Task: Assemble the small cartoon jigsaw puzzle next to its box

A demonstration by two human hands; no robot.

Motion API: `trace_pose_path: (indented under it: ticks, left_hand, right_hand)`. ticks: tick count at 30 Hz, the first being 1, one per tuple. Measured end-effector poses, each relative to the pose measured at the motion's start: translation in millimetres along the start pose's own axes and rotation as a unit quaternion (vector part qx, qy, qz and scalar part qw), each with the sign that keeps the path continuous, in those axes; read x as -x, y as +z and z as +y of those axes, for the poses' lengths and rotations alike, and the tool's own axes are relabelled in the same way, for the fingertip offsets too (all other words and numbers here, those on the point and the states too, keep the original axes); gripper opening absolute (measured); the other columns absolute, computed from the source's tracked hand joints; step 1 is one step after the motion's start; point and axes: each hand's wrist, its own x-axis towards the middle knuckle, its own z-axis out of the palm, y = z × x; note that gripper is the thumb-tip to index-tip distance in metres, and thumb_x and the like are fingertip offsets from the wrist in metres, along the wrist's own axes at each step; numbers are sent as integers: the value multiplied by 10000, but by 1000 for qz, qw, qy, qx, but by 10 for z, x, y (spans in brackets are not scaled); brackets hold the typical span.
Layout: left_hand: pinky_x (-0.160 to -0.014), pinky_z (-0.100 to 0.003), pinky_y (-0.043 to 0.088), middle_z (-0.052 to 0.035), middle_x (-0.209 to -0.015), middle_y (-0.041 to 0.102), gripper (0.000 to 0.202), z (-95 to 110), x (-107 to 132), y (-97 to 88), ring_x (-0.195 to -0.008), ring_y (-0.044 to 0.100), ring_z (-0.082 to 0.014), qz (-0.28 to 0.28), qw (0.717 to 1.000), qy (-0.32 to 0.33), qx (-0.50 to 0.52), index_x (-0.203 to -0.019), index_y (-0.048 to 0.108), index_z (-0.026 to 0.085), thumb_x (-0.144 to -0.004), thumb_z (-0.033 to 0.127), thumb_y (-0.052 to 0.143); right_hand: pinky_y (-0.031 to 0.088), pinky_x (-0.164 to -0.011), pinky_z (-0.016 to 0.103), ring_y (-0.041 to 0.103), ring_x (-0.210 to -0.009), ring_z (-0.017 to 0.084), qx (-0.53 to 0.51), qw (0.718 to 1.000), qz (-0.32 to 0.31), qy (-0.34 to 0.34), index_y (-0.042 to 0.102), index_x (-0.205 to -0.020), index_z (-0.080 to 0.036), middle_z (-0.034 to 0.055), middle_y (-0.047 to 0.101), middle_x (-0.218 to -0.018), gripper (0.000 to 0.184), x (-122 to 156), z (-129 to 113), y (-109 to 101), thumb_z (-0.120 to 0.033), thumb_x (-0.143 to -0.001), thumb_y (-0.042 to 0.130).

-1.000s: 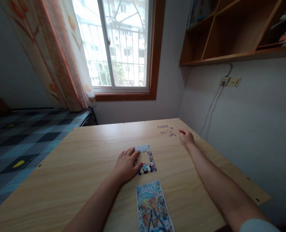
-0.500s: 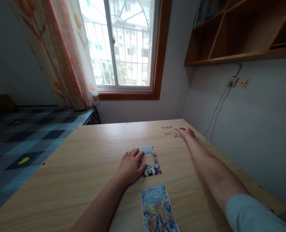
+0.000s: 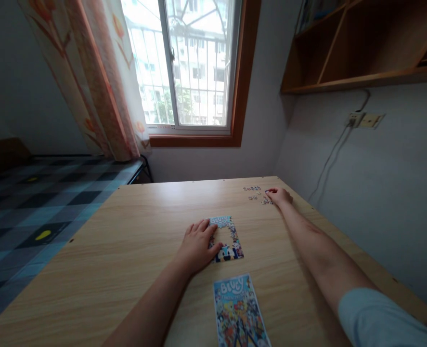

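Note:
A partly assembled jigsaw puzzle (image 3: pixel 235 236) lies on the table, its border joined around a bare gap in the middle. My left hand (image 3: pixel 199 246) rests flat over its left side, fingers spread, hiding that edge. Farther off, at the table's far right, my right hand (image 3: pixel 278 196) has thumb and fingertips pinched on a small dark puzzle piece (image 3: pixel 266 192). Loose puzzle pieces (image 3: pixel 252 188) lie in a row just left of it, with more scattered nearer. Close to me is a colourful picture sheet (image 3: pixel 239 308) lettered "Bluey", cut off by the lower frame edge.
The wooden table (image 3: pixel 144 226) ends at a far edge below the window (image 3: pixel 199 72). A bed with a checked cover (image 3: pixel 61 202) stands to the left. On the right wall are a shelf (image 3: pixel 365 48) and a socket with a cable (image 3: pixel 354 119).
My right fingertips have closed on a puzzle piece at the pile's right side. The left hand stays on the puzzle. The whole view has shifted slightly.

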Motion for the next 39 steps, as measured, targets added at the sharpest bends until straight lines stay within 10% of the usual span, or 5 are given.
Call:
trace_pose_path:
  ticks: [10, 19, 25, 29, 39]
  left_hand:
    - [-1205, -494, 269, -126, -1538, 472, 582, -24, 0, 25, -1440, 402, -318, 14, 1000, 11, -5, -1402, 564, 241, -900, 535, 574]
    - [-1199, -507, 281, -129, -1524, 489, 587, -14, -2, 25, -1422, 425, -321, 21, 1000, 9, 5, -1398, 572, 240, -891, 535, 588]
    - [-1196, -495, 286, -129, -1522, 490, 605, -20, 2, 38, -1420, 427, -318, 18, 1000, 14, 2, -1405, 568, 241, -896, 569, 576]
    - [-1198, -500, 277, -124, -1528, 482, 596, -17, 1, 52, -1421, 422, -317, 21, 1000, 13, 0, -1400, 567, 254, -892, 566, 588]
    - [-1200, -510, 253, -118, -1549, 458, 575, 8, 16, 35, -1441, 392, -311, 7, 1000, 11, 5, -1398, 555, 265, -903, 557, 564]
  right_hand:
    - [532, -660, 279, 658, -715, 167, -373, 924, 71, 40, 640, -792, -182, 36, 710, -756, 449, 300, -17, -356, -513, -554, 827]
    - [463, -510, 255, 542, -559, 119, -453, 885, 100, 44, 723, -886, -160, 38, 688, -722, 485, 921, -434, -462, -532, -591, 821]
    - [502, -629, 275, 600, -667, 136, -443, 861, -193, -159, 724, -1119, -203, 15, 700, -794, 496, 1631, -1187, -494, -461, -709, 827]
    - [493, -653, 271, 608, -695, 143, -403, 836, -304, -214, 726, -911, -194, 9, 692, -765, 302, 2084, -1360, -492, -421, -736, 820]
    - [458, -649, 266, 581, -672, 146, -211, 859, -339, -320, 777, -826, -208, 18, 705, -751, 101, 2193, -1279, -596, -288, -800, 721]
